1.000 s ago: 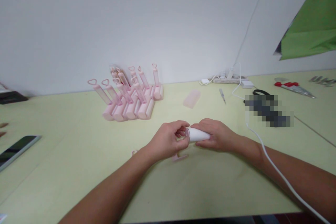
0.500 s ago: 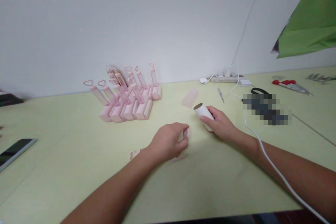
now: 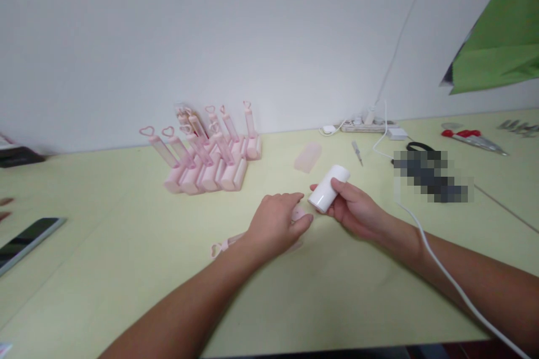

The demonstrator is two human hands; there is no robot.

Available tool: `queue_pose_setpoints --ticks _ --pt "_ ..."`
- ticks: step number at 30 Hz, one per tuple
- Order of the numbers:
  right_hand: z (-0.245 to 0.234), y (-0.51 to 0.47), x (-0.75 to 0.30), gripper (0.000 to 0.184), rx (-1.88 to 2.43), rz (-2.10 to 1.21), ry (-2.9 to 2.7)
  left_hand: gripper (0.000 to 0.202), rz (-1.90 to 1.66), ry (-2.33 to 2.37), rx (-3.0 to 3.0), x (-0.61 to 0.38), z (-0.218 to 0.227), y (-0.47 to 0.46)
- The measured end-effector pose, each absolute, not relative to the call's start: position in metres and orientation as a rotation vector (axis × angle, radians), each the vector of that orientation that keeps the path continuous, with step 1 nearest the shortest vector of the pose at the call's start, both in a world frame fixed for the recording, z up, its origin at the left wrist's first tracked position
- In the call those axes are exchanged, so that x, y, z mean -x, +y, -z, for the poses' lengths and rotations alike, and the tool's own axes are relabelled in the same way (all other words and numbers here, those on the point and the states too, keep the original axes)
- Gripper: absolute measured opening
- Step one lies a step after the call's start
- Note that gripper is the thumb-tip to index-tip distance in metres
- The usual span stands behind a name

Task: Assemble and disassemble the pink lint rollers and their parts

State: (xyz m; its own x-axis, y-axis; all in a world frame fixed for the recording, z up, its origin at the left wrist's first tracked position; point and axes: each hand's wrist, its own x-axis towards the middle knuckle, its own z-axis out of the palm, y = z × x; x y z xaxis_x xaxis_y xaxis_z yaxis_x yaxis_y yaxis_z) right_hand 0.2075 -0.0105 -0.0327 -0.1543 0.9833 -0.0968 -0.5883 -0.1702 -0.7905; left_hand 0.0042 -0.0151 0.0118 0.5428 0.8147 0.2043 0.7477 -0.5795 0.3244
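Note:
My right hand (image 3: pixel 357 207) is wrapped round a glossy white cylinder (image 3: pixel 328 188), held tilted above the table. To its left, my left hand (image 3: pixel 278 221) has its thumb and fingers curved about a small pale pink piece (image 3: pixel 298 212), partly hidden by the fingers. Beneath my left wrist lies a pink stick with a heart-shaped loop (image 3: pixel 216 250), mostly covered by the arm. A translucent pink sleeve-like piece (image 3: pixel 308 157) rests on the table beyond the hands.
Several pink blocks (image 3: pixel 229 176) bearing upright heart-topped tubes stand at back left. A phone (image 3: pixel 31 241) lies left. At right are a screwdriver-like tool (image 3: pixel 357 153), a power strip (image 3: pixel 366 127), a blurred-out dark object (image 3: pixel 432 176) and red-handled scissors-like tool (image 3: pixel 474 139). A white cable (image 3: pixel 442 269) crosses my right arm.
My right hand has turned the white cylinder, so its open end no longer faces me. The thumb and fingers of my left hand have spread slightly. The view has shifted a little.

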Motion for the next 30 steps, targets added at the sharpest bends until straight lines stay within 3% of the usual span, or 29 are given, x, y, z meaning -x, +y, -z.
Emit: queue_pose_setpoints --ticks 8,30 --pt "0.0316 -0.0155 -0.2044 0.031 0.675 -1.621 -0.883 0.031 -0.795 1.157 -2.376 -0.0063 -0.0134 -0.02" --pt "0.0309 -0.0182 -0.2018 0.026 0.597 -1.685 -0.803 0.029 -0.909 1.149 -2.316 -0.0063 -0.0151 -0.0211"
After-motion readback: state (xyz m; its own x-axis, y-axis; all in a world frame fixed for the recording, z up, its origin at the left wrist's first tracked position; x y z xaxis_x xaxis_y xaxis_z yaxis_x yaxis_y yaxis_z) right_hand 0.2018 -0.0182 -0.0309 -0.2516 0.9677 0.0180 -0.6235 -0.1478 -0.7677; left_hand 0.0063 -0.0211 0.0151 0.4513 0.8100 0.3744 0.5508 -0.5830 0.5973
